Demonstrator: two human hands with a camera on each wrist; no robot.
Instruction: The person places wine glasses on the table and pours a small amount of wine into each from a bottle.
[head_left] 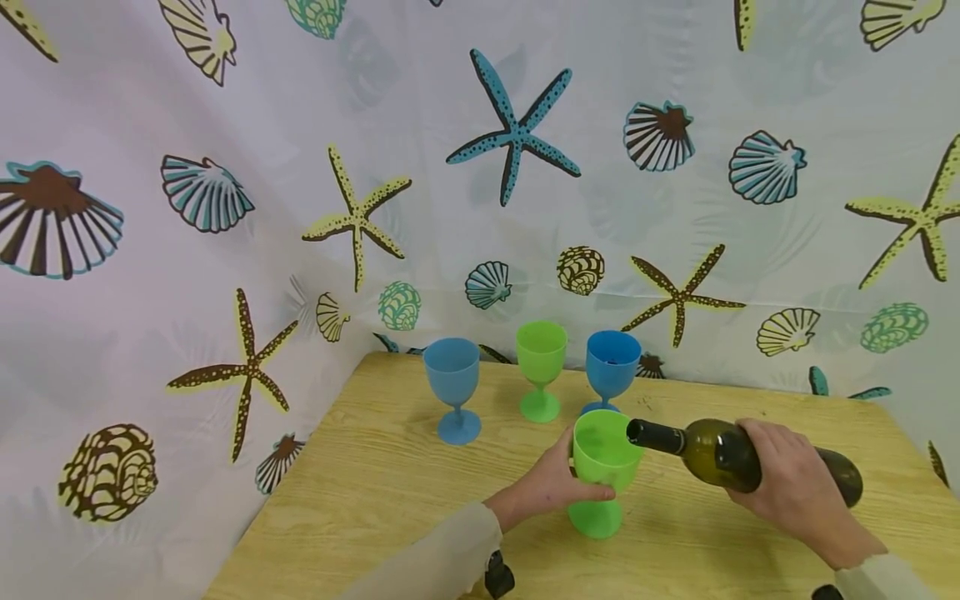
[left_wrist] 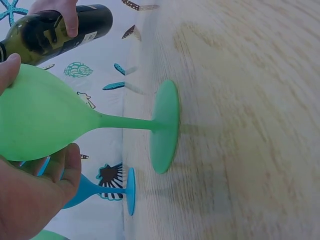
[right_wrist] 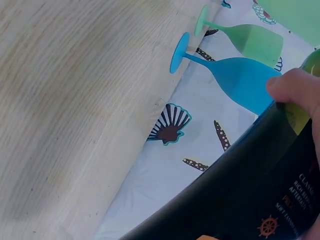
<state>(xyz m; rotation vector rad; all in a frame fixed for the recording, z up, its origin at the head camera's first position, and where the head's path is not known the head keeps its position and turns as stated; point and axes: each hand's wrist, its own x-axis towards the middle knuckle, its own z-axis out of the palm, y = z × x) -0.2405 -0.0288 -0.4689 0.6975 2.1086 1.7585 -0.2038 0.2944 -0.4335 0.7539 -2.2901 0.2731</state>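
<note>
My left hand (head_left: pixel 558 483) grips the bowl of a green plastic goblet (head_left: pixel 607 467), thumb and fingers on either side of it. In the left wrist view the goblet's round foot (left_wrist: pixel 165 127) is right at the wooden tabletop. A dark green wine bottle (head_left: pixel 720 454) lies nearly level in my right hand (head_left: pixel 787 483), which wraps round its body. The bottle's mouth points left and overlaps the goblet's rim in the head view. Part of the bottle's printed label (right_wrist: pixel 295 210) shows in the right wrist view.
Behind stand a light blue goblet (head_left: pixel 452 379), another green goblet (head_left: pixel 541 358) and a darker blue goblet (head_left: pixel 611 362), all upright on the wooden table (head_left: pixel 360 500). A white curtain (head_left: pixel 420 100) printed with starfish and shells hangs along the back and left side.
</note>
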